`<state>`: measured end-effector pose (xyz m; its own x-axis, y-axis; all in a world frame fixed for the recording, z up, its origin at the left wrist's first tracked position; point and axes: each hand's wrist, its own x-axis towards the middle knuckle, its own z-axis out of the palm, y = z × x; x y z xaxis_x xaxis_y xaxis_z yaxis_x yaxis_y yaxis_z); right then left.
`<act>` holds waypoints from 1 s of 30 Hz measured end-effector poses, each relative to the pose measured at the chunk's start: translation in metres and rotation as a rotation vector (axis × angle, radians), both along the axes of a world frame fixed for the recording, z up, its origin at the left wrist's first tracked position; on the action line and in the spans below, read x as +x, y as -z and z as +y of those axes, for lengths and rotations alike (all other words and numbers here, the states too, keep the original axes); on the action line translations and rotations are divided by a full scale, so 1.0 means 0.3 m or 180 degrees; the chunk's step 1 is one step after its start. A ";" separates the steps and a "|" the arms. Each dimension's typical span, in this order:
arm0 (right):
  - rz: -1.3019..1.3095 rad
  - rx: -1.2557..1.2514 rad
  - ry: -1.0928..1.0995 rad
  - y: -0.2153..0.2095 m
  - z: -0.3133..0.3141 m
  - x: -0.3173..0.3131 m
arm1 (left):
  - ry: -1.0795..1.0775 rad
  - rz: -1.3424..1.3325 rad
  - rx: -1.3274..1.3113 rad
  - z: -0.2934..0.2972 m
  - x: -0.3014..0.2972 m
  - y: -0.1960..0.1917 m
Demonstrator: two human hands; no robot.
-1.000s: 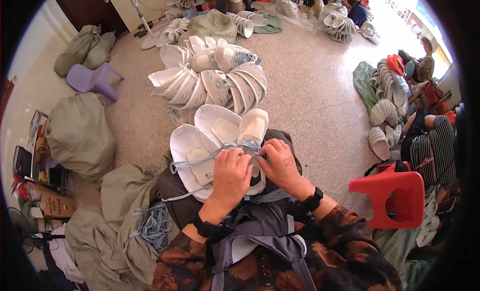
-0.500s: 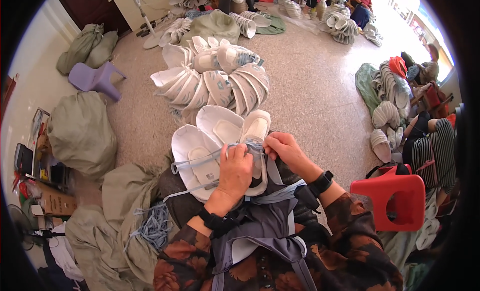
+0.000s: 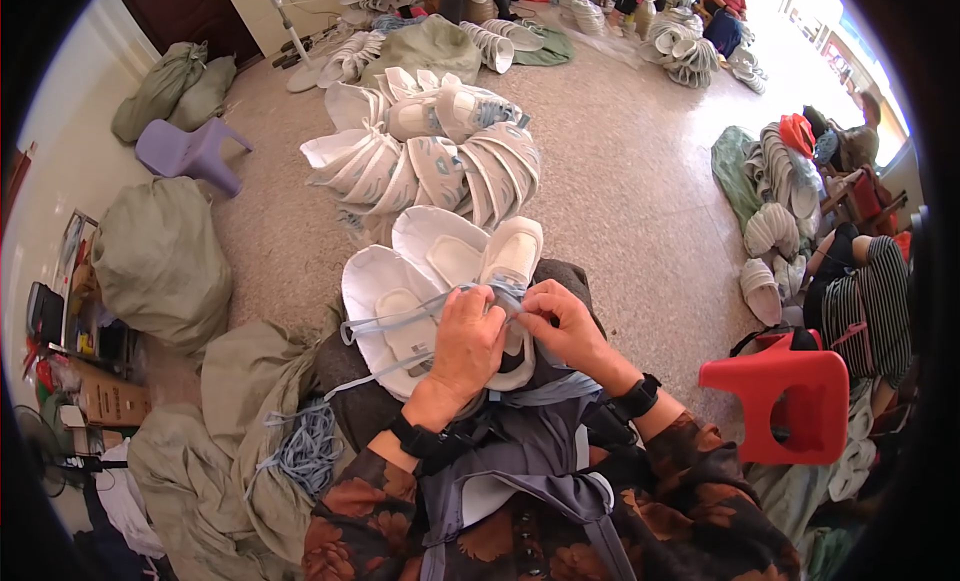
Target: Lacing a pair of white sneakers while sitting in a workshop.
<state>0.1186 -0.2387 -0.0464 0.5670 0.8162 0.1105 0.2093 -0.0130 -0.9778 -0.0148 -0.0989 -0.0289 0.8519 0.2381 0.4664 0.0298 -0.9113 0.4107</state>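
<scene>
On my lap lies a white shoe upper (image 3: pixel 514 249) with light blue shoelace (image 3: pixel 400 318) threaded near its opening. My left hand (image 3: pixel 468 343) is closed on the upper's lacing area, thumb and fingers bent together there. Close beside it my right hand (image 3: pixel 566 326) pinches a shoelace end at the upper's right side; the fingertips partly hide it. Two more white shoe uppers, one at the left (image 3: pixel 375 281) and one behind (image 3: pixel 432 236), lie spread open beside it. Loose lace trails left past my left wrist.
A ring of stacked shoe uppers (image 3: pixel 430 166) stands on the floor ahead. A bundle of blue laces (image 3: pixel 303 449) rests on grey-green cloth (image 3: pixel 215 471) at my left. A red stool (image 3: pixel 775 391) stands at right, near a seated person in stripes (image 3: pixel 868 301). A purple stool (image 3: pixel 190 153) is far left.
My right hand has moved slightly left and down, closer to my left hand. My left hand stays at the upper's lacing area.
</scene>
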 end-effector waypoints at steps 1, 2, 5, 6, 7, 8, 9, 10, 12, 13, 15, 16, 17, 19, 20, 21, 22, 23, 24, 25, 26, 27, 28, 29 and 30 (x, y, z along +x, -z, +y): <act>-0.0418 -0.0002 0.0039 -0.028 0.001 -0.015 | 0.0024 0.0017 -0.0121 0.005 0.001 -0.007; -0.0836 -0.0004 0.0077 -0.048 0.002 -0.027 | 0.0027 0.0017 -0.0118 0.006 0.001 -0.015; -0.1019 -0.0074 0.0240 -0.046 0.002 -0.035 | 0.0104 0.0135 -0.0182 0.011 -0.004 -0.032; -0.1069 -0.0053 0.0327 -0.039 0.003 -0.034 | 0.0175 0.0100 -0.0282 0.019 -0.013 -0.032; -0.1064 -0.0054 0.0340 -0.026 0.002 -0.031 | 0.0248 0.0069 -0.0386 0.025 -0.021 -0.033; -0.1136 0.0024 0.0321 -0.011 0.002 -0.026 | 0.0260 0.0074 -0.0385 0.032 -0.030 -0.035; -0.1207 0.0100 0.0302 -0.003 0.000 -0.025 | 0.0319 0.0102 -0.0511 0.038 -0.039 -0.040; -0.1205 0.0102 0.0302 -0.002 0.003 -0.030 | 0.0365 0.0127 -0.0634 0.042 -0.045 -0.043; -0.0546 0.0177 0.0634 0.000 0.011 -0.045 | 0.0374 0.0056 -0.0481 0.036 -0.041 -0.034; -0.0542 0.0175 0.0639 0.010 0.010 -0.045 | 0.0387 -0.0013 -0.0328 0.033 -0.039 -0.033; 0.0267 0.0133 0.0801 0.038 0.006 -0.040 | 0.0372 0.0026 -0.0327 0.026 -0.045 -0.035; 0.0269 0.0127 0.0799 0.032 -0.002 -0.035 | 0.0343 0.0060 -0.0324 0.023 -0.051 -0.037; 0.0472 -0.0041 0.0715 0.021 -0.011 -0.027 | 0.0341 0.0061 -0.0330 0.022 -0.053 -0.035; 0.0671 -0.0213 0.0633 0.017 -0.016 -0.024 | 0.0341 0.0011 -0.0164 0.019 -0.055 -0.030; 0.0461 -0.0300 0.0556 0.021 -0.013 -0.026 | 0.0344 0.0007 -0.0167 0.017 -0.054 -0.028; 0.0250 -0.0386 0.0477 0.022 -0.011 -0.029 | 0.0327 -0.0009 -0.0117 0.014 -0.053 -0.027; 0.0246 -0.0386 0.0480 0.018 -0.004 -0.030 | 0.0311 -0.0026 -0.0065 0.011 -0.051 -0.026; 0.0048 -0.0459 0.0575 0.012 0.005 -0.029 | 0.0312 -0.0030 -0.0064 0.008 -0.048 -0.027; -0.0150 -0.0530 0.0669 0.004 0.011 -0.025 | 0.0266 -0.0008 -0.0011 0.004 -0.045 -0.028; -0.0158 -0.0527 0.0664 -0.002 0.012 -0.017 | 0.0215 0.0012 0.0044 0.001 -0.043 -0.027; 0.0735 -0.0386 0.0414 -0.011 0.009 -0.006 | 0.0210 0.0005 0.0046 -0.003 -0.037 -0.021; 0.1625 -0.0241 0.0154 -0.022 0.003 0.008 | 0.0162 -0.0004 0.0110 -0.006 -0.030 -0.008; 0.1626 -0.0235 0.0140 -0.035 -0.007 0.030 | 0.0109 -0.0003 0.0183 -0.004 -0.026 0.003; 0.2144 -0.0276 -0.0485 -0.054 -0.028 0.060 | 0.0103 -0.0007 0.0187 -0.003 -0.025 0.010; 0.2651 -0.0319 -0.1120 -0.069 -0.042 0.082 | 0.0084 0.0041 0.0213 -0.002 -0.027 0.017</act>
